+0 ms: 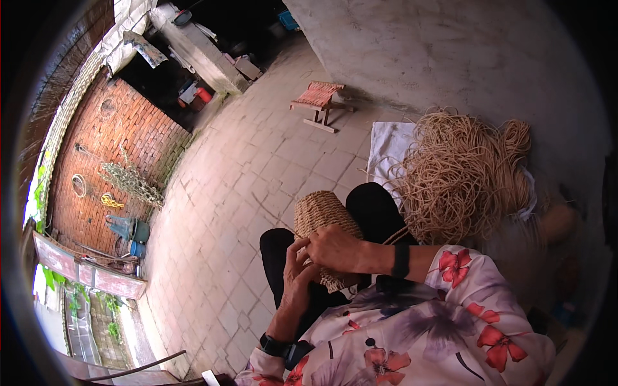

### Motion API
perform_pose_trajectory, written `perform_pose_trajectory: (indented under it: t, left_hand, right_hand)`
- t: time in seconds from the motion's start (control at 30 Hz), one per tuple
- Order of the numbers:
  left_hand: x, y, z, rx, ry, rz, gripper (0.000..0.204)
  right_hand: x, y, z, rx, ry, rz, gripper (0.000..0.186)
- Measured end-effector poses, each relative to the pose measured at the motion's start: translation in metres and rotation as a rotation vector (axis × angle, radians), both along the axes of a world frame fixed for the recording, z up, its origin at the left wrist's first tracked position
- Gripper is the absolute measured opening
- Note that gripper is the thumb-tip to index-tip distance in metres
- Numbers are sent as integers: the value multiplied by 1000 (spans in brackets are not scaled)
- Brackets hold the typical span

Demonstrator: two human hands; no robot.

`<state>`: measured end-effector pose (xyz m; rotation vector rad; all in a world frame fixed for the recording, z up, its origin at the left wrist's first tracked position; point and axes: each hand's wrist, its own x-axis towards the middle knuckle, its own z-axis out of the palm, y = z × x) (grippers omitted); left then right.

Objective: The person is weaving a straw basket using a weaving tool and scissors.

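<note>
Both hands grip the woven basket (pixel 325 222) on lap: left hand (pixel 296 273) below, right hand (pixel 335 248) on top.

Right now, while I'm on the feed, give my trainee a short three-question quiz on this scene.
1. True or false: both hands touch the woven basket.
2. Where is the pile of coiled straw rope? A) on the person's right B) on the small stool C) by the brick wall
3. What is on the right hand's wrist?

Key: 1 true, the left hand included. 2 A. 3 A black band.
</note>
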<state>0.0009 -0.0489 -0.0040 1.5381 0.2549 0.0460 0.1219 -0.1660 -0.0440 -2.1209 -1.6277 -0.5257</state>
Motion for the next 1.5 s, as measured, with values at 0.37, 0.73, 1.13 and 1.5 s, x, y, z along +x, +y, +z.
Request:
perform_pose_trajectory:
  t: [0.37, 0.73, 1.13, 1.5]
  left_hand:
    - [38, 0, 37, 312, -98, -29, 25]
    - [22, 15, 14, 846, -178, 81, 13]
    - [21, 3, 9, 1148, -349, 75, 8]
    - [27, -13, 1, 1140, -411, -24, 11]
  right_hand:
    - [37, -54, 55, 498, 336, -44, 10]
    - [11, -32, -24, 508, 511, 13, 14]
    - [6, -46, -13, 330, 168, 45, 6]
    - [18, -55, -23, 425, 684, 34, 12]
